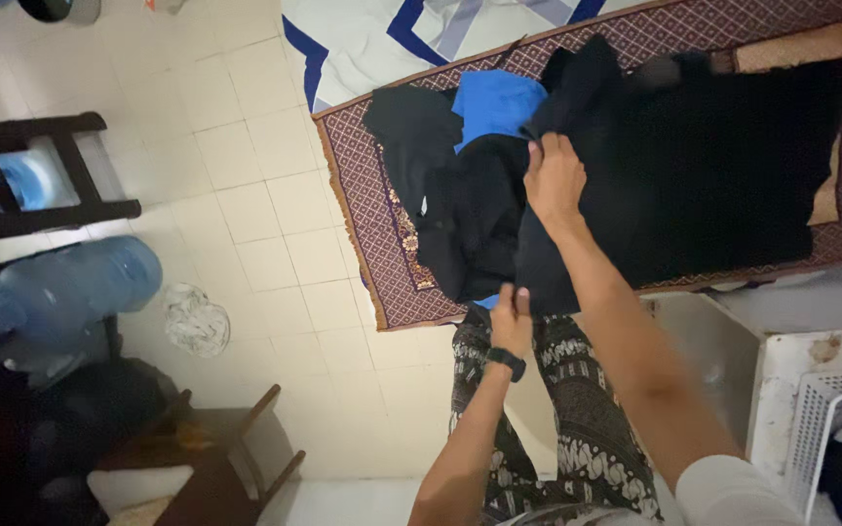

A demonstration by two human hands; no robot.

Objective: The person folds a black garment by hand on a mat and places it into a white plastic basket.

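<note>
Both hands are on a black garment spread over the patterned maroon mat. The right hand pinches a fold near the middle of the mat, right beside a blue piece of clothing tucked under the black fabric. The left hand, with a dark wristwatch, grips the cloth's edge at the mat's near side. Off the mat's left edge, across the tiled floor, lies a big blue water jug. A white laundry basket sits off the mat's near right corner.
</note>
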